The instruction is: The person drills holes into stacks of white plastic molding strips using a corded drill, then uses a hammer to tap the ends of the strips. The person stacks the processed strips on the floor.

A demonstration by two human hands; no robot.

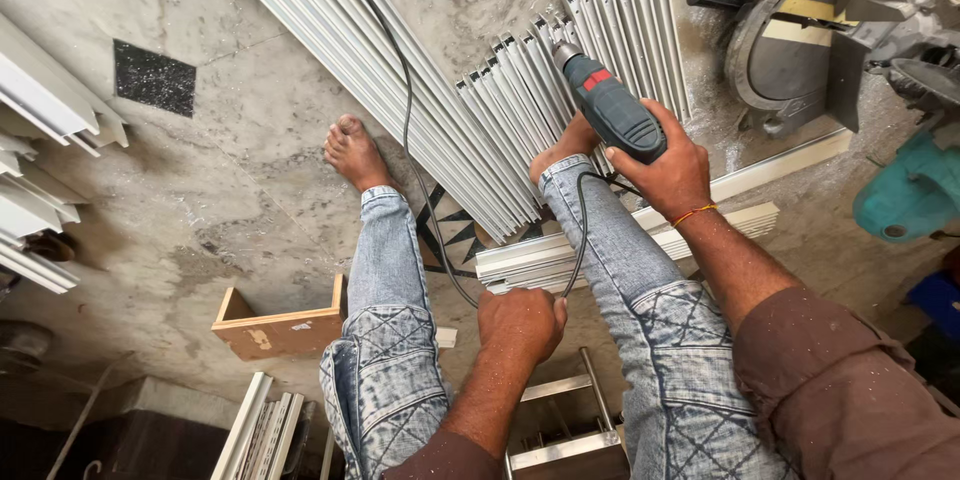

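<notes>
Drill (pixel 612 110) sits clamped in the right hand's (pixel 672 172) wrapped fingers, its long body slanting up-left with the nose over the far row of short aluminium profiles (pixel 560 90), while the left hand (pixel 520 322), fisted, rests nearer, beside the drill's cord (pixel 578 240).

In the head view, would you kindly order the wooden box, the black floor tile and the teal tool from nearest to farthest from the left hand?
From the left hand, fist closed between the knees:
1. Wooden box, on the floor to its left, beside the left leg.
2. Teal tool, off at the right edge.
3. Black floor tile, far upper left.
</notes>
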